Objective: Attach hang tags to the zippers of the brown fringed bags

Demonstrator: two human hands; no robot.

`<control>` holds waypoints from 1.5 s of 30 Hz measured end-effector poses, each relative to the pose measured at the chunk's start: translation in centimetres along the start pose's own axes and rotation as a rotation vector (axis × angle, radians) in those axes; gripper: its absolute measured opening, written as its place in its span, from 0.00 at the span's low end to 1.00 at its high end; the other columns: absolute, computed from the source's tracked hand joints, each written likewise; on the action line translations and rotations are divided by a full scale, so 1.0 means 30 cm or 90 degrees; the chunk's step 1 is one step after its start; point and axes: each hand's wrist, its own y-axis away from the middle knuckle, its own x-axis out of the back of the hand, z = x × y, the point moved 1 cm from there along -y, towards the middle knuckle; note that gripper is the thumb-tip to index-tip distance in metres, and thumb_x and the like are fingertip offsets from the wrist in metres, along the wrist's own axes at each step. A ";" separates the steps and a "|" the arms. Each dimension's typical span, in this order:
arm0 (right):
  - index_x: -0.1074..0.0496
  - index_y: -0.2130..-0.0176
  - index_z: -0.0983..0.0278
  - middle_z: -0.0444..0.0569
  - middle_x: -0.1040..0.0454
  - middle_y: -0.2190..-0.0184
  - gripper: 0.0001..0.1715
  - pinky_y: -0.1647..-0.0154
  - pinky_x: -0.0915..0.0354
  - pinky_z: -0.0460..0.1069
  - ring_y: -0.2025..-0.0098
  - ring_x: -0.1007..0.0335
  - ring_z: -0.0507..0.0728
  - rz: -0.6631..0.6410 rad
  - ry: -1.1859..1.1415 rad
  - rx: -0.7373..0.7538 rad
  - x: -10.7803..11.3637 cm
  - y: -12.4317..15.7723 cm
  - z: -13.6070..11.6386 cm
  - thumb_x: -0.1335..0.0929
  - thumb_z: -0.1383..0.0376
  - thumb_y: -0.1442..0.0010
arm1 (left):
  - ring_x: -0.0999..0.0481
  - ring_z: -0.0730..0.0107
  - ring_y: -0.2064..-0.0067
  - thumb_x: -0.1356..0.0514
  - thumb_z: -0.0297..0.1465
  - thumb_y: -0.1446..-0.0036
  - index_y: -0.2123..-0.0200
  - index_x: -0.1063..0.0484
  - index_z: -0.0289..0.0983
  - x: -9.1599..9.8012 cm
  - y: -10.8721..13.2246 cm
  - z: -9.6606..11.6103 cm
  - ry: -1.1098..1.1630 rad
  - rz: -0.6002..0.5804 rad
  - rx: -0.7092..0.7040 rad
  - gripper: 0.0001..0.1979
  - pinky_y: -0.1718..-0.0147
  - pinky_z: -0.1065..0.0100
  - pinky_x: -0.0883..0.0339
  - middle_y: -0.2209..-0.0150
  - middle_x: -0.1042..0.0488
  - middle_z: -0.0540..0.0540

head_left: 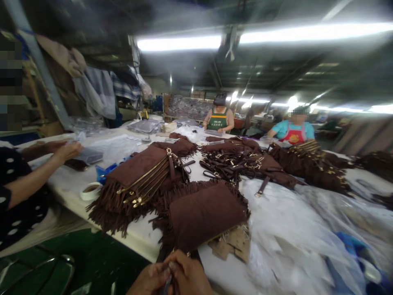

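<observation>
At the bottom edge, my left hand (150,279) and my right hand (190,275) meet with fingers closed. Between them a narrow dark strip (168,283) shows, mostly covered by the fingers; its kind is unclear. Just beyond my fingertips lies a dark brown fringed clutch bag (205,215), flat on the table, with its fringe toward the far and left sides. A small gold-coloured metal bit (188,254) shows at the bag's near edge, beside my right fingers. Torn brown cardboard (235,246) sticks out under the bag's right corner.
A stack of fringed bags (144,164) with gold zips stands left, near a tape roll (91,191). Straps (227,164) and more bags (310,168) lie beyond. Plastic sheeting (285,229) covers the right. A co-worker's hands (69,150) work at left; two people sit across the table.
</observation>
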 end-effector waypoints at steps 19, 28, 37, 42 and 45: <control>0.31 0.62 0.66 0.47 0.22 0.70 0.27 0.80 0.33 0.41 0.78 0.30 0.47 0.351 -0.573 -0.224 0.263 0.051 0.073 0.25 0.47 0.50 | 0.42 0.81 0.88 0.42 0.53 0.45 0.64 0.29 0.32 -0.129 0.034 0.132 -0.274 0.048 -0.001 0.27 0.87 0.77 0.59 0.84 0.30 0.49; 0.36 0.72 0.62 0.34 0.36 0.80 0.22 0.83 0.38 0.40 0.81 0.39 0.45 0.297 -0.629 -0.071 0.381 -0.096 -0.113 0.22 0.59 0.53 | 0.37 0.76 0.82 0.46 0.47 0.40 0.67 0.32 0.36 -0.215 0.011 0.437 -0.572 0.027 -0.193 0.19 0.82 0.76 0.44 0.80 0.33 0.53; 0.32 0.73 0.65 0.40 0.31 0.84 0.21 0.82 0.38 0.41 0.83 0.38 0.46 0.291 -0.526 -0.102 0.355 -0.176 0.028 0.25 0.52 0.48 | 0.27 0.65 0.69 0.49 0.41 0.38 0.63 0.25 0.38 -0.067 -0.157 0.412 -0.820 0.196 -0.305 0.17 0.67 0.69 0.38 0.71 0.25 0.49; 0.30 0.71 0.66 0.45 0.24 0.76 0.18 0.79 0.35 0.41 0.80 0.34 0.46 0.261 -0.540 -0.101 0.360 -0.154 -0.003 0.25 0.54 0.47 | 0.26 0.63 0.59 0.51 0.43 0.35 0.58 0.26 0.39 -0.087 -0.124 0.372 -0.824 0.221 -0.342 0.18 0.59 0.69 0.40 0.63 0.23 0.47; 0.29 0.68 0.66 0.47 0.21 0.69 0.16 0.78 0.33 0.41 0.77 0.31 0.46 0.247 -0.566 -0.103 0.356 -0.154 -0.041 0.25 0.57 0.46 | 0.26 0.63 0.61 0.50 0.46 0.36 0.58 0.28 0.39 -0.117 -0.119 0.376 -0.830 0.237 -0.351 0.19 0.63 0.69 0.40 0.64 0.24 0.47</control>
